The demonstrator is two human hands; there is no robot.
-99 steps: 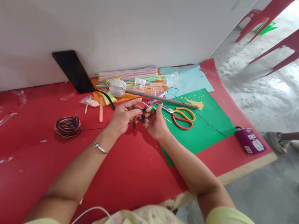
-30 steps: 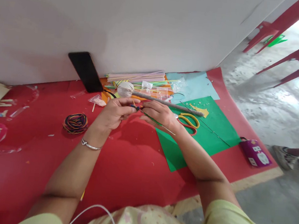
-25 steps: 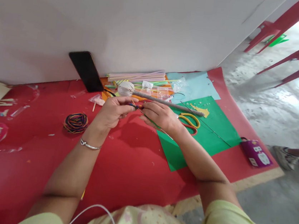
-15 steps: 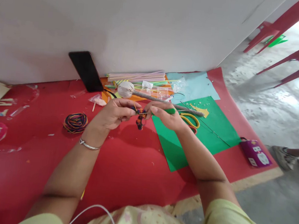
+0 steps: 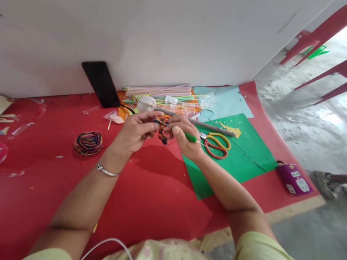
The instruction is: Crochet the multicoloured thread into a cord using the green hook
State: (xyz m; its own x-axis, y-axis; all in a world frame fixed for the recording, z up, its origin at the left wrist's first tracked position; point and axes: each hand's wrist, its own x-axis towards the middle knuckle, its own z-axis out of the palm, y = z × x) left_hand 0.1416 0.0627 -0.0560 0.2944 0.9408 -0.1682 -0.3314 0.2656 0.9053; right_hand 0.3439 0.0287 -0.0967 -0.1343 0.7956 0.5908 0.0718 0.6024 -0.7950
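Between my two hands is a small piece of multicoloured crochet work (image 5: 162,133) in dark, orange and purple yarn, hanging a little below the fingers. My left hand (image 5: 138,131) pinches its left end between thumb and fingers. With my right hand (image 5: 187,138) I grip a crochet hook (image 5: 190,137) by its green handle; its thin shaft points left into the yarn. Both hands are held above the red-covered table. Left of my left hand lies a wound bundle of the same yarn (image 5: 88,142).
Scissors (image 5: 217,145) with red and yellow handles lie on a green sheet (image 5: 234,170). A phone (image 5: 101,83) leans on the wall. Behind my hands are drinking straws (image 5: 159,90) and a stick with a white wrapped head (image 5: 146,104). A purple box (image 5: 295,178) sits near the right edge.
The crochet hook has tilted, its green handle now lower and its shaft sloping up to the left. My right hand has turned and shifted slightly, uncovering more of the scissors.
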